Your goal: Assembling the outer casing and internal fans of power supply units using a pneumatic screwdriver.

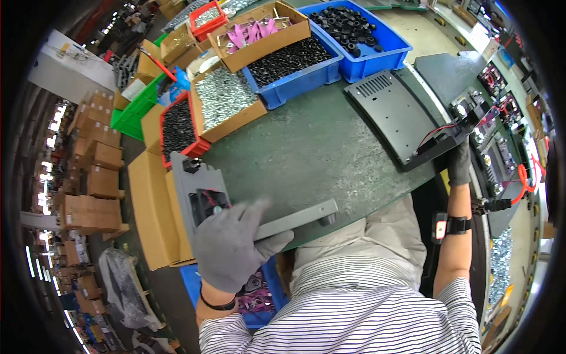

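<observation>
My left hand (233, 242), in a grey glove, lies over a grey metal frame (203, 177) at the table's left front. Its thumb and fingers are apart around the frame's long bar (300, 218), and the fingertips are blurred. Some dark and red parts sit inside the frame. On the right, my gloved right hand (459, 165) is up against the end of a dark metal panel (392, 115) with vent slots and a bracket (439, 143). The bracket and panel end hide its fingers. A thin red wire runs along the panel.
Bins ring the far side: blue with black caps (354, 50), blue with black screws (289, 65), cardboard with silver screws (227, 97), red with black screws (178, 127). A pink-part box (256, 32) rests on top. An open carton (150, 206) stands left; a conveyor line runs right.
</observation>
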`<state>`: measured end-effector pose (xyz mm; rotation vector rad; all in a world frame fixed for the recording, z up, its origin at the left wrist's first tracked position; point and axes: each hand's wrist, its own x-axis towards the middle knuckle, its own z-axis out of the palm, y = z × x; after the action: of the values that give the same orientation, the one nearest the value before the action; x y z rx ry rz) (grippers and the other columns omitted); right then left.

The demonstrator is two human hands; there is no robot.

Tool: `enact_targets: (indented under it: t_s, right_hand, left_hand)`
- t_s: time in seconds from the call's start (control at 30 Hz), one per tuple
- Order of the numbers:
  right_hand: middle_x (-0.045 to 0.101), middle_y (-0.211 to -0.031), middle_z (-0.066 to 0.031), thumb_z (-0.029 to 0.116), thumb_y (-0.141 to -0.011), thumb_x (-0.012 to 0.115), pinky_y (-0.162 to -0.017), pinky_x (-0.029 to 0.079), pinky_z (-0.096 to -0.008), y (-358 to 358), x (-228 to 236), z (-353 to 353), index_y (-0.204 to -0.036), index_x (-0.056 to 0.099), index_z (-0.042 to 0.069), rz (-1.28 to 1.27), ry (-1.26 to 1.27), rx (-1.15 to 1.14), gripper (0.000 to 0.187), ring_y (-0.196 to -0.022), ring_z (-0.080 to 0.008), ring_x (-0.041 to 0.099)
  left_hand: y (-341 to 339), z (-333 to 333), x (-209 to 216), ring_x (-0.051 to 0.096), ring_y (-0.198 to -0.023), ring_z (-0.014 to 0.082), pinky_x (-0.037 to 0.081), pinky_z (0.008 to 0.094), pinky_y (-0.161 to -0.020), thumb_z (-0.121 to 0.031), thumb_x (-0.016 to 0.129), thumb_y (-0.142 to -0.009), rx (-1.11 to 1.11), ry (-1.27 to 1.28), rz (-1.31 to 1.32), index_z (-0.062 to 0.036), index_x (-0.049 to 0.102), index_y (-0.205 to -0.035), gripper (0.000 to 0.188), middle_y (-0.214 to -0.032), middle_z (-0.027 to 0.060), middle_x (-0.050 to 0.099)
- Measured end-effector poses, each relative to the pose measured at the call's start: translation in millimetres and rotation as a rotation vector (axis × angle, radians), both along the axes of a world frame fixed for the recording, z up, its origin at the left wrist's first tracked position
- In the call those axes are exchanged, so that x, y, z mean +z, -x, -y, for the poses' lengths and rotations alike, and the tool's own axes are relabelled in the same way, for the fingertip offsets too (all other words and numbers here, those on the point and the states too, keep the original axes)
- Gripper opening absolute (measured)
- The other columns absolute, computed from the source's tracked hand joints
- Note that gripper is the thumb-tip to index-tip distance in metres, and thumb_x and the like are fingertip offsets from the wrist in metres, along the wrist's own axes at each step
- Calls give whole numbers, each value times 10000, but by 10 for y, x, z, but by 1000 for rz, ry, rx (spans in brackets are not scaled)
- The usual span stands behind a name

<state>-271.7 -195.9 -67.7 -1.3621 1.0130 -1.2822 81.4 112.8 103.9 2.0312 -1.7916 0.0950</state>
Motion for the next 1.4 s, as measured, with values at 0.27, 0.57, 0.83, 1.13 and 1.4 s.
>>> enact_targets:
  t_s: [0.27, 0.57, 0.83, 1.13, 1.4]
  right_hand:
    - [607, -944, -77, 258, -903, 532, -751, 447, -229, -438, 1524, -532, -1306, 424, -36, 193, 98, -258, 510, -817, -126, 563]
    - [554, -648, -27, 128, -762, 624, -500, 419, -266, -1394, 1847, -846, -1205, 515, 67, -717, 441, 214, 460, -534, -111, 532]
    - [626, -695, -49, 204, -758, 607, -598, 458, -392, -1735, 1510, -877, -1062, 529, 142, -930, 774, 160, 320, -660, -270, 592]
    - [604, -724, -85, 255, -814, 561, -614, 457, -423, -1676, 1429, -835, -1059, 547, 139, -976, 771, 150, 271, -702, -296, 590]
    - [602, -803, -75, 300, -825, 504, -664, 442, -405, -1336, 1441, -814, -1287, 445, 49, -791, 918, 218, 529, -805, -256, 572]
  left_hand:
    - [38, 203, -112, 588, -641, 215, 445, 334, -565, -521, 652, -716, 119, -117, 109, -114, 642, -965, 477, -711, 31, 602]
    - [12, 231, -116, 561, -571, 204, 422, 333, -506, -453, 695, -709, 89, -93, 117, -142, 617, -831, 343, -639, 20, 550]
    - [53, 285, -124, 538, -518, 192, 406, 330, -461, -466, 653, -759, 35, -42, 183, -149, 568, -749, 328, -584, 14, 493]
    - [206, 508, -119, 557, -564, 278, 423, 374, -499, -479, 594, -808, -17, -42, 204, -95, 486, -662, 425, -598, 87, 519]
    - [336, 459, -108, 552, -666, 379, 422, 450, -593, -465, 634, -784, 65, -65, 179, -25, 558, -739, 449, -694, 182, 569]
